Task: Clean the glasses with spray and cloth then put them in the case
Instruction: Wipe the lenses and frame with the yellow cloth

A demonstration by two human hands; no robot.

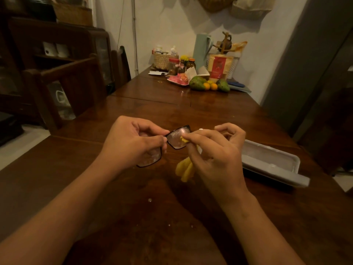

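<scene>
Yellow cloth [184, 139], pinched in the right hand [215, 152], wipes one wet lens of the glasses [172, 139]; the left hand [133, 142] grips the frame. Both lenses appear smeared. Case [271, 163] lies open, near right, unfilled.

One camera only, worn on the person's head, looked forward and down along a dark wooden table [219, 111]. It sat close above the near edge, so both forearms ran in from the bottom corners and the left hand [131, 140] and right hand [215, 152] filled the middle. The wide lens bowed the table's side edges outward. The far end against the wall [172, 25] appeared small and distant.
</scene>
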